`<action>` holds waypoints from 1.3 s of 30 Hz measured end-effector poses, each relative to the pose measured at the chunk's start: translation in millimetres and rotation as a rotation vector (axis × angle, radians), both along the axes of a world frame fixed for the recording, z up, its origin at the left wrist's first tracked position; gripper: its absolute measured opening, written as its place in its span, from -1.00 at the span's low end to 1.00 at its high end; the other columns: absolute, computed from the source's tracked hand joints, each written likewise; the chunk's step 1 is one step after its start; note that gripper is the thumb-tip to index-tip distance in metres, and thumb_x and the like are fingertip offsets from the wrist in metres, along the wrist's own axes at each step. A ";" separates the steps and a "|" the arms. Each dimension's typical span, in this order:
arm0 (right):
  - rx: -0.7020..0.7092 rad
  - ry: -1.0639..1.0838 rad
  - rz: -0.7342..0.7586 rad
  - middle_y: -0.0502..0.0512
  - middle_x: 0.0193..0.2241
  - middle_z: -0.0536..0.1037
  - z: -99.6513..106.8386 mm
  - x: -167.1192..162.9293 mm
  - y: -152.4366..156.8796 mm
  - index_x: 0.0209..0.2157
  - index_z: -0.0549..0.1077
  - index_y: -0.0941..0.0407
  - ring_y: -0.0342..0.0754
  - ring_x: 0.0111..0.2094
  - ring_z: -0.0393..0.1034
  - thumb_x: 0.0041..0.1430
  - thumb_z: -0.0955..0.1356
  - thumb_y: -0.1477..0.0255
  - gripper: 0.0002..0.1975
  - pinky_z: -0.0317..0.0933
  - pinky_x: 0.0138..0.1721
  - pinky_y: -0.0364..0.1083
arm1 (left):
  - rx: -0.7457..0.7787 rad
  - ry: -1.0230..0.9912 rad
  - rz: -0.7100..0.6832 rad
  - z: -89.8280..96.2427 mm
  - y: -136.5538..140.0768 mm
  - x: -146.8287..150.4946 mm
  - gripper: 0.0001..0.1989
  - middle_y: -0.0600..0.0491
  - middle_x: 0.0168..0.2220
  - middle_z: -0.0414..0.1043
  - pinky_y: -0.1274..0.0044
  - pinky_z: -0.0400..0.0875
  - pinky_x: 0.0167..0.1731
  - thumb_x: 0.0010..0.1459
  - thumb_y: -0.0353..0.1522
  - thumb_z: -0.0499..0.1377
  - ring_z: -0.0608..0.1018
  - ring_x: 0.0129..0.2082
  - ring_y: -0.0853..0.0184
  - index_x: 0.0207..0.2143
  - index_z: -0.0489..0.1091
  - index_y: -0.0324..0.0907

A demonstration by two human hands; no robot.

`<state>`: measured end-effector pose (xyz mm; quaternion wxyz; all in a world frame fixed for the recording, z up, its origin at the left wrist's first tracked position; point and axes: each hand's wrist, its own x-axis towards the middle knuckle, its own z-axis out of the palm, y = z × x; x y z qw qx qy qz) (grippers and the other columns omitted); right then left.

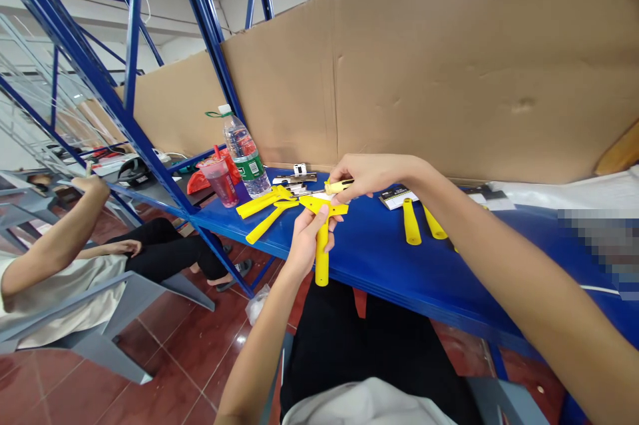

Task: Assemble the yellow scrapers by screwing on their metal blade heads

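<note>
My left hand (305, 238) is closed around a yellow plastic T-shaped handle (322, 265), its stem hanging down over the table's front edge. Just above it, my right hand (357, 178) grips what looks like a screwdriver (337, 187) with a yellow and black grip. Its thin metal shaft points left, close above the top of the yellow handle; I cannot tell whether its tip touches anything. Left of my hands, more yellow handles (263, 224) lie on the blue table (379, 272). Metal blade-like parts (299, 178) rest behind them.
A water bottle (248, 157) and a red drink cup (220, 180) stand at the left. Separate yellow handles (412, 222) lie to the right, near a black and white packet (397, 198). Cardboard (424, 72) walls the back. A seated person (64, 272) is at far left.
</note>
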<state>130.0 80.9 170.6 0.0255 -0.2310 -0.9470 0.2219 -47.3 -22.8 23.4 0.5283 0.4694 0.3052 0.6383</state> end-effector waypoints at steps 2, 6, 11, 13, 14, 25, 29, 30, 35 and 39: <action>-0.006 0.004 0.008 0.00 -0.53 0.49 0.0 0.5 1.0 -0.37 0.52 0.14 -0.13 -0.53 0.34 0.26 0.51 0.12 -0.64 0.10 -0.48 -0.08 | -0.009 0.011 0.003 1.0 -0.6 0.6 -0.55 -0.01 -0.33 0.53 0.61 0.20 -0.71 0.25 -0.03 0.44 0.34 -0.60 0.50 -0.18 0.47 -0.22; -0.001 -0.013 0.004 0.02 -0.49 0.53 0.4 3.1 3.6 -0.32 0.56 0.15 -0.13 -0.52 0.35 0.25 0.52 0.04 -0.58 0.11 -0.48 -0.08 | -0.004 0.015 -0.018 1.0 -0.6 0.9 -0.53 -0.04 -0.30 0.56 0.61 0.23 -0.69 0.24 -0.01 0.44 0.39 -0.56 0.46 -0.18 0.47 -0.22; -0.024 0.020 0.002 0.05 -0.45 0.57 2.8 5.1 0.2 -0.36 0.52 0.14 -0.14 -0.50 0.38 0.31 0.48 0.02 -0.55 0.15 -0.47 -0.09 | 0.005 -0.008 -0.026 1.5 -0.9 0.9 -0.54 -0.07 -0.27 0.57 0.62 0.24 -0.68 0.25 -0.02 0.44 0.38 -0.50 0.44 -0.16 0.47 -0.22; -0.025 0.073 -0.005 0.04 -0.44 0.58 3.2 4.1 -1.9 -0.39 0.46 0.13 -0.15 -0.52 0.37 0.34 0.46 0.09 -0.59 0.14 -0.48 -0.10 | 0.003 -0.012 -0.028 2.1 -1.2 0.4 -0.55 -0.06 -0.28 0.57 0.62 0.23 -0.68 0.25 -0.03 0.44 0.38 -0.50 0.43 -0.15 0.47 -0.21; -0.024 0.104 -0.008 0.02 -0.45 0.56 3.0 3.2 -2.4 -0.40 0.43 0.12 -0.16 -0.53 0.36 0.33 0.47 0.13 -0.62 0.13 -0.49 -0.11 | 0.003 -0.012 -0.026 2.3 -1.3 0.2 -0.55 -0.07 -0.28 0.57 0.63 0.22 -0.68 0.25 -0.03 0.44 0.38 -0.49 0.43 -0.15 0.48 -0.21; -0.054 0.162 0.027 -0.07 -0.46 0.50 0.6 1.2 -2.0 -0.35 0.40 0.10 -0.18 -0.52 0.33 0.26 0.53 0.24 -0.69 0.16 -0.49 -0.13 | -0.003 -0.004 -0.028 4.5 -2.3 -0.1 -0.52 -0.08 -0.29 0.56 0.63 0.22 -0.67 0.24 0.01 0.43 0.39 -0.47 0.41 -0.19 0.47 -0.22; -0.042 0.137 0.033 -0.10 -0.51 0.44 -1.1 1.3 -0.3 -0.36 0.35 0.08 -0.18 -0.53 0.29 0.20 0.58 0.13 -0.57 0.10 -0.50 -0.12 | 0.001 -0.008 -0.022 3.7 -0.6 -0.8 -0.52 -0.07 -0.31 0.55 0.64 0.22 -0.68 0.24 0.02 0.43 0.39 -0.47 0.41 -0.18 0.47 -0.22; -0.031 0.129 0.031 -0.10 -0.51 0.45 -1.8 1.0 0.0 -0.36 0.34 0.08 -0.18 -0.53 0.28 0.18 0.59 0.12 -0.55 0.10 -0.50 -0.11 | 0.004 -0.006 -0.021 3.5 -0.2 -0.9 -0.52 -0.06 -0.31 0.54 0.64 0.22 -0.68 0.25 0.01 0.43 0.39 -0.47 0.42 -0.18 0.47 -0.22; 0.011 0.095 0.019 0.00 -0.37 0.60 -2.7 -0.5 -0.9 -0.29 0.39 0.10 -0.15 -0.48 0.38 0.16 0.59 0.19 -0.60 0.16 -0.46 -0.10 | 0.008 0.006 0.000 3.3 -0.8 -0.8 -0.54 -0.05 -0.29 0.54 0.65 0.23 -0.68 0.25 -0.01 0.44 0.40 -0.45 0.41 -0.17 0.48 -0.22; 0.023 0.086 0.024 -0.01 -0.40 0.58 -1.3 0.6 -0.5 -0.28 0.39 0.10 -0.15 -0.50 0.38 0.19 0.57 0.24 -0.65 0.18 -0.47 -0.11 | 0.001 0.018 0.003 3.3 -1.6 -0.8 -0.54 -0.04 -0.29 0.54 0.65 0.23 -0.68 0.26 -0.01 0.43 0.39 -0.47 0.43 -0.17 0.48 -0.22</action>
